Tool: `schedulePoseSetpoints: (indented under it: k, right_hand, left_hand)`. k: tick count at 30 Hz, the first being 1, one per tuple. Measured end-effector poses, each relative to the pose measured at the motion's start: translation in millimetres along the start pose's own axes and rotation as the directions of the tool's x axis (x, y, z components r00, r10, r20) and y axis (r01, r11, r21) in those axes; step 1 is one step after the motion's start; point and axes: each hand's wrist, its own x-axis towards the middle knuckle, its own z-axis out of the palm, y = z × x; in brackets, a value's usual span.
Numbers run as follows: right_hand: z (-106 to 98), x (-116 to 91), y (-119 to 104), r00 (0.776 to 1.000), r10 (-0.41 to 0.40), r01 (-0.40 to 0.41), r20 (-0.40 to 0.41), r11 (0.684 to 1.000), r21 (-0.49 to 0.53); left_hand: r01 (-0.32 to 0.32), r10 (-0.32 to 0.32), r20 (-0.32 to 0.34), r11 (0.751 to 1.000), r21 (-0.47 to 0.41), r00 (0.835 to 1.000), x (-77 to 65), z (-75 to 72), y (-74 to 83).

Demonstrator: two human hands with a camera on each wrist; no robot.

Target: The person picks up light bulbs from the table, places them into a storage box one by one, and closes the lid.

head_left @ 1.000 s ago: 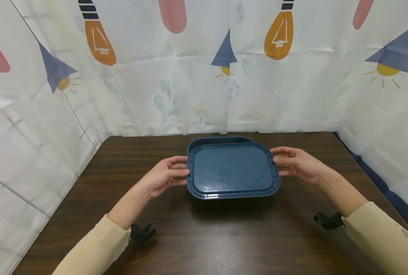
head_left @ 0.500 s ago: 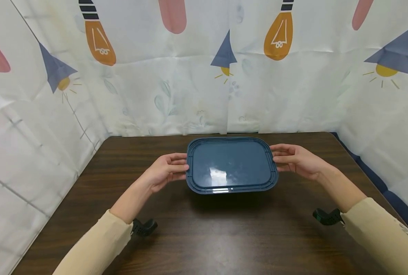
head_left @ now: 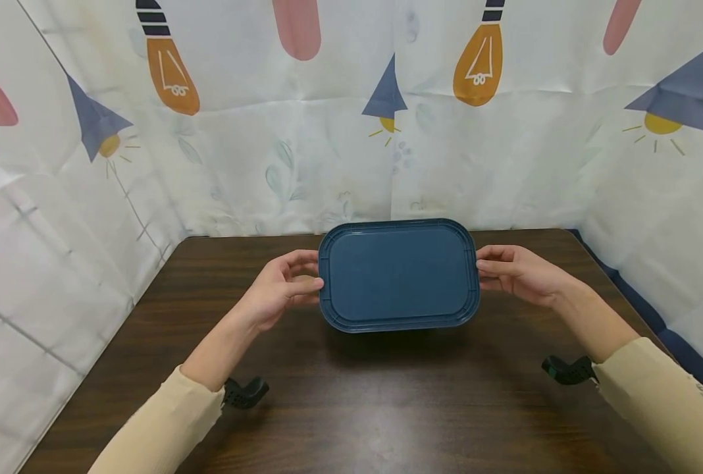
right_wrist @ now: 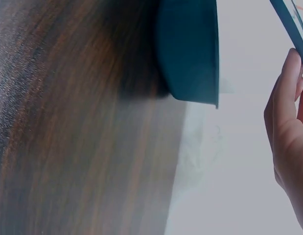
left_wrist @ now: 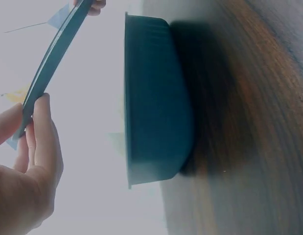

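Observation:
A dark blue rectangular lid (head_left: 399, 276) with rounded corners and a ridged rim is held up by both hands. My left hand (head_left: 280, 289) pinches its left edge between thumb and fingers; my right hand (head_left: 517, 271) pinches the right edge. Beneath it, a deep box (left_wrist: 156, 103) of the same colour stands on the table, visible in both wrist views and covered by the lid in the head view. A clear gap separates lid and box in the left wrist view, where the lid (left_wrist: 51, 63) is tilted.
The dark wood-grain table (head_left: 375, 408) extends around the box. A white curtain (head_left: 328, 158) printed with lamps and bulbs hangs behind the table's far edge and along the sides. Black wrist mounts (head_left: 246, 392) stick out from the sleeves.
The lid has moved away from me over the box, hiding the box's back rim that showed earlier. It has since risen and tilted, its far edge now above the table's edge.

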Motion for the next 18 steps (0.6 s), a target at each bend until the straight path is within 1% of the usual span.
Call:
schedulePoseSetpoints:
  k: [3,7,12,15,18]
  right_hand:
    - [0.6,-1.6,-3.3,0.999,-0.012,0.012,0.031,1.000,0.008]
    - [1.7,-3.1,-6.7,0.998,-0.003,0.002,0.056,1.000,0.016]
    - [1.3,-3.8,-8.8,0.998,-0.007,0.005,0.069,1.000,0.021]
    - [-0.2,-4.5,-8.9,0.997,-0.020,0.018,0.076,1.000,0.024]
    - [-1.5,-5.2,-8.5,0.996,-0.040,0.037,0.084,0.999,0.030]
  left_hand:
    - [-0.039,0.039,-0.002,0.999,0.015,0.999,-2.5,2.2,3.4]
    - [-0.084,0.085,-0.014,0.994,0.066,0.996,-4.2,4.2,7.2]
    - [-0.130,0.135,-0.029,0.983,0.134,0.990,-6.3,6.7,10.9]
    - [-0.168,0.177,-0.032,0.968,0.187,0.984,-8.2,8.5,12.6]
    - [-0.218,0.232,-0.026,0.944,0.247,0.972,-9.6,10.0,13.6]
